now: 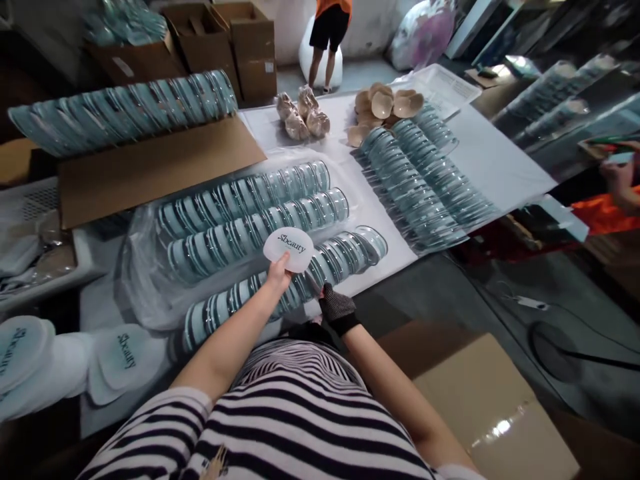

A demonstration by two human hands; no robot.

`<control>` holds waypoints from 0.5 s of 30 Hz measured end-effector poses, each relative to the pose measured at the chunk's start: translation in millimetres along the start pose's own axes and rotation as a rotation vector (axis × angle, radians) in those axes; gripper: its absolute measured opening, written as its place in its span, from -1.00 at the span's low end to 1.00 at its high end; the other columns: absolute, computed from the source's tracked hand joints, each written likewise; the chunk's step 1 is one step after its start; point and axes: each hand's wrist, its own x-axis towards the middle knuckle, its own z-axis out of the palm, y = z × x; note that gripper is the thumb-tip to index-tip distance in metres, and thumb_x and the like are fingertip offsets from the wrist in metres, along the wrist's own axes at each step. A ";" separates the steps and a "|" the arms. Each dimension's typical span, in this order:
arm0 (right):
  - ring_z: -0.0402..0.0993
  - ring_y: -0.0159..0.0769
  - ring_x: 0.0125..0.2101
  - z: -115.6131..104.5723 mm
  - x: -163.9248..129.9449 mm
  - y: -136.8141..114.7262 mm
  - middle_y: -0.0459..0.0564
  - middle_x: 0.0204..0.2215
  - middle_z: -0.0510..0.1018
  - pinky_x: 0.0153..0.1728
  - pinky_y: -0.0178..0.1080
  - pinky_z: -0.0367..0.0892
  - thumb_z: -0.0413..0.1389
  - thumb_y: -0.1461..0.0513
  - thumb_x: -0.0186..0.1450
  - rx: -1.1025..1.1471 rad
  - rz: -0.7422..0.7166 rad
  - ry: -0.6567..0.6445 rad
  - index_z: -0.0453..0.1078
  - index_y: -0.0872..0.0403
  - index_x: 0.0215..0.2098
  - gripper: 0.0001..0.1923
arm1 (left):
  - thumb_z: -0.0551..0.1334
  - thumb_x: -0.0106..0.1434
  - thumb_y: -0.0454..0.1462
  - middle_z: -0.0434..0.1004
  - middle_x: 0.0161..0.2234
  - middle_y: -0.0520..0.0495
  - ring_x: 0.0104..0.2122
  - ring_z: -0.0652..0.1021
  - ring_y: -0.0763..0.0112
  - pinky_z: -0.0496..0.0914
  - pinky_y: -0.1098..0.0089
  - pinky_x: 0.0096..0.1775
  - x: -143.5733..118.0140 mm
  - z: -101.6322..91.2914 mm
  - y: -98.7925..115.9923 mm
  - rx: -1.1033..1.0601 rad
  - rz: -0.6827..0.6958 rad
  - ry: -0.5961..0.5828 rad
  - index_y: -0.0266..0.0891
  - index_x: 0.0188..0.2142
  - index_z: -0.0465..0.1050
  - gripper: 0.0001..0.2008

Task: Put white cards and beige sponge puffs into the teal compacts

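My left hand (pixel 278 275) pinches the lower edge of a white round lid (pixel 289 249) printed with "Sbeauty", holding it up over the table. Under it lie rows of round teal cases (pixel 250 230) in clear plastic wrap, laid on edge in three lines. My right hand (pixel 336 308), in a dark dotted glove, rests low against the near end of the closest row (pixel 345 252) and seems to hold nothing. A stack of the same white lids (pixel 120 357) lies at my left.
More teal case rows (pixel 425 180) fan out at the right, and another row (pixel 125 110) sits atop a cardboard sheet (pixel 150 167). Beige pads (pixel 383 107) lie at the far edge. A cardboard box (pixel 490 407) stands near right. A person (pixel 327 33) stands beyond.
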 end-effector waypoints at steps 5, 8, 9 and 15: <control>0.58 -0.14 -0.21 10.9 11.4 -5.9 0.14 -0.19 0.62 -0.23 -0.22 0.32 -0.20 0.09 0.50 0.096 -0.025 0.025 0.36 0.03 0.08 -0.61 | 0.24 0.28 -0.46 0.57 0.06 -0.20 0.03 0.57 0.15 0.48 0.09 0.07 0.5 -1.8 -0.9 -0.014 0.011 -0.026 -0.21 0.15 0.41 -0.55; 0.55 -0.14 -0.14 15.0 24.4 -11.4 0.17 -0.14 0.60 -0.16 -0.18 0.35 -0.15 0.13 0.48 0.267 -0.017 -0.023 0.41 0.03 0.02 -0.65 | 0.27 0.26 -0.45 0.59 0.02 -0.19 0.00 0.59 0.17 0.50 0.12 0.05 2.0 -3.0 -1.7 -0.016 0.014 -0.017 -0.21 0.14 0.42 -0.55; 0.55 -0.15 -0.15 15.0 27.0 -10.6 0.16 -0.16 0.60 -0.16 -0.17 0.37 -0.12 0.15 0.46 0.326 -0.024 -0.052 0.42 0.05 -0.01 -0.67 | 0.27 0.26 -0.45 0.60 0.01 -0.19 -0.01 0.59 0.17 0.50 0.13 0.05 2.7 -3.1 -2.3 -0.016 0.021 -0.007 -0.22 0.14 0.42 -0.55; 0.49 -0.28 -0.52 -2.6 34.4 9.2 -0.02 -0.55 0.54 -0.46 -0.26 0.43 0.04 0.15 0.35 0.528 -0.095 -0.282 0.47 0.11 -0.20 -0.77 | 0.26 0.27 -0.46 0.62 -0.03 -0.18 -0.04 0.60 0.21 0.50 0.17 0.03 5.2 3.7 -8.3 -0.019 0.080 0.028 -0.24 0.11 0.43 -0.59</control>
